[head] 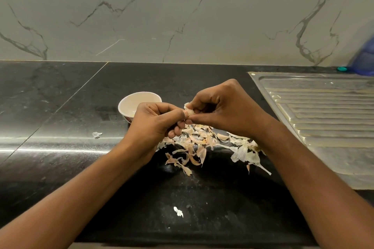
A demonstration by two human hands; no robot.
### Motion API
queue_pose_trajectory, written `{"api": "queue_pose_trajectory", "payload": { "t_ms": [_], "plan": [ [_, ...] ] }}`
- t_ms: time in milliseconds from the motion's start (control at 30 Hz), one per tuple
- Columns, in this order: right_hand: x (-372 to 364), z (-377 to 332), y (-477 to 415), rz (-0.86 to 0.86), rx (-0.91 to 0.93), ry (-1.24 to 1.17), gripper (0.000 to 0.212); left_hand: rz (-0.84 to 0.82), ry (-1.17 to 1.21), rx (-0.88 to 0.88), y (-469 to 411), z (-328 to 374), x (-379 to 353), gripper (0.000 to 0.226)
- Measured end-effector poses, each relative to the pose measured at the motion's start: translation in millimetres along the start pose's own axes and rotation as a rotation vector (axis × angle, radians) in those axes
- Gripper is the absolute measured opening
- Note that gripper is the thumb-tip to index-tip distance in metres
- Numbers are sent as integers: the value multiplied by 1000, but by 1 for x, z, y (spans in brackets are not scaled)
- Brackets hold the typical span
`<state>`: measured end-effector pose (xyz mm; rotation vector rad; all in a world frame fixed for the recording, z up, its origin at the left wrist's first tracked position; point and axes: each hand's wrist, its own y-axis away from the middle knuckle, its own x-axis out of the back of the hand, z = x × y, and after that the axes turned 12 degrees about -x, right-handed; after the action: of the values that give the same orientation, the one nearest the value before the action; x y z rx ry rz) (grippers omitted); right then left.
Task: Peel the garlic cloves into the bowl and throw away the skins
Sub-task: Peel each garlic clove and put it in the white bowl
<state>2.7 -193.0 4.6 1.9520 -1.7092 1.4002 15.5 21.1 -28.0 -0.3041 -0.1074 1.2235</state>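
At the centre of the frame, two hands meet on one clove (189,111): the left hand (155,121) and the right hand (222,111) each pinch it, every grip curled tight round it, just above the black worktop (81,107). One white bowl (129,103) stands just behind the left hand. One heap of skins (202,143) lies below the hands. Two stray scraps lie apart, one at left (97,134), one lower centre (178,211). One steel drainboard (323,111) fills the right.
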Motion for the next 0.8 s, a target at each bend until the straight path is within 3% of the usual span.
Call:
{"api": "queue_pose_trajectory", "payload": {
  "t_ms": [567, 800],
  "plan": [
    [9, 2, 4, -23, -9, -145, 35, -18, 79, -2, -1, 6, 1, 13],
    [10, 8, 5, -91, -157, -349, 29, 0, 51, -17, 0, 8, 2, 8]
  ]
}}
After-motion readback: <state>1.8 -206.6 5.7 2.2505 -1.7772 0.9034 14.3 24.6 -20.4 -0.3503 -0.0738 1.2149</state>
